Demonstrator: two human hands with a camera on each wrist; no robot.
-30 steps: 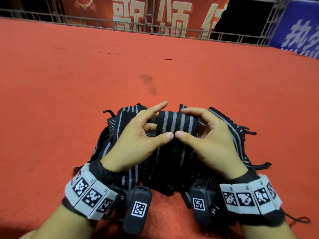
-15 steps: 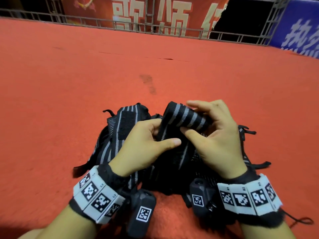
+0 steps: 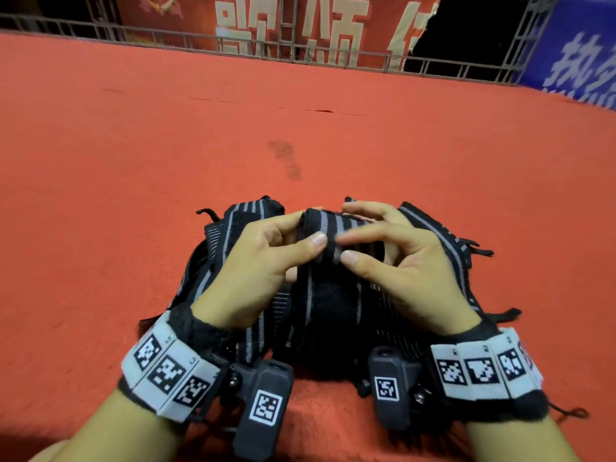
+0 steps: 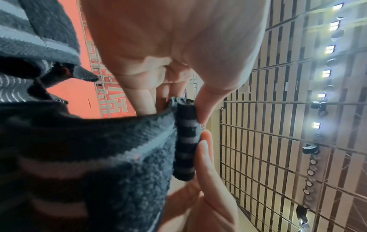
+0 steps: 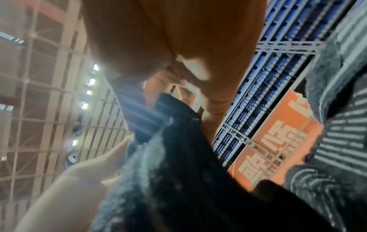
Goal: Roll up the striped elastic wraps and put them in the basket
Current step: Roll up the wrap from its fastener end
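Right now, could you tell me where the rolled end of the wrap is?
In the head view the rolled end sits centre frame, pinched between the left hand and right hand, above the pile of wraps on the red carpet.

A red carpet is spread across the floor and marked by a dark stain. It is bordered by a metal railing, behind which red and blue banners are hung.
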